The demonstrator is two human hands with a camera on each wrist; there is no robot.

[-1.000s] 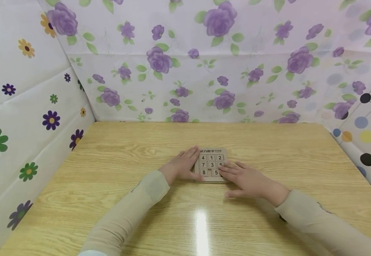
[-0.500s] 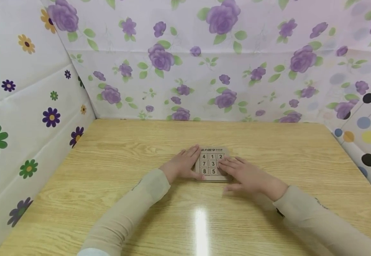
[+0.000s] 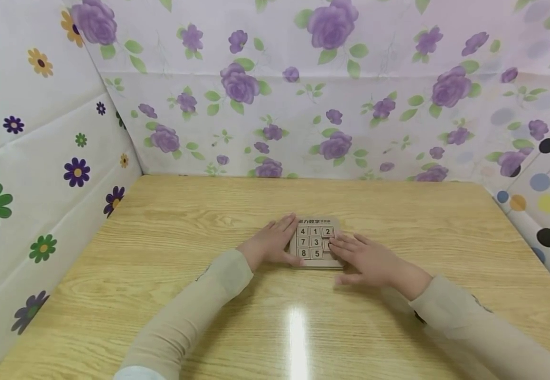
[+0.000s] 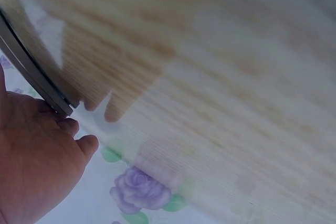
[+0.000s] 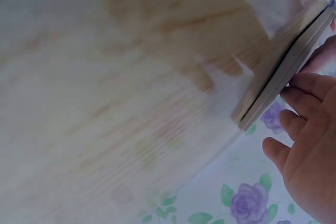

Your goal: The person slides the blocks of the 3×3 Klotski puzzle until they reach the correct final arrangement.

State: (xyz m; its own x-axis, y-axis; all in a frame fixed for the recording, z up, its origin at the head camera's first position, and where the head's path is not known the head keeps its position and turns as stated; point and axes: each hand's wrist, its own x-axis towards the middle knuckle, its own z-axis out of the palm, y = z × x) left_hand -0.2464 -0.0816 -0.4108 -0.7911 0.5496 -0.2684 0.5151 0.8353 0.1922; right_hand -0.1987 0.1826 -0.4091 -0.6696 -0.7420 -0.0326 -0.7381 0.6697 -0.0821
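Note:
A wooden sliding number puzzle (image 3: 318,265) lies flat on the table, its tiles marked with black digits. My left hand (image 3: 272,244) holds the board's left side, with the fingers along the upper left edge and the thumb at the lower left corner. My right hand (image 3: 370,262) reaches in from the right. Its nearly straight fingertips rest on a right-column tile (image 3: 326,245), covering its digit; that tile sits slightly lower than the 3 tile (image 3: 316,242) beside it. The 5 tile (image 3: 317,254) stands against the 8 tile (image 3: 304,253). Both wrist views show the board's edge (image 5: 286,72) beside the fingers.
The wood-grain table (image 3: 199,221) surrounds the puzzle, with a bright light reflection in front. A cloth with purple flowers (image 3: 265,105) hangs behind the table's far edge. Patterned cloths (image 3: 47,158) also stand at the left and right sides.
The 5 tile has slid left against the 8 tile. The right fingers have shifted on the right column, and the tile under them now sits slightly lower. My left hand stays on the board.

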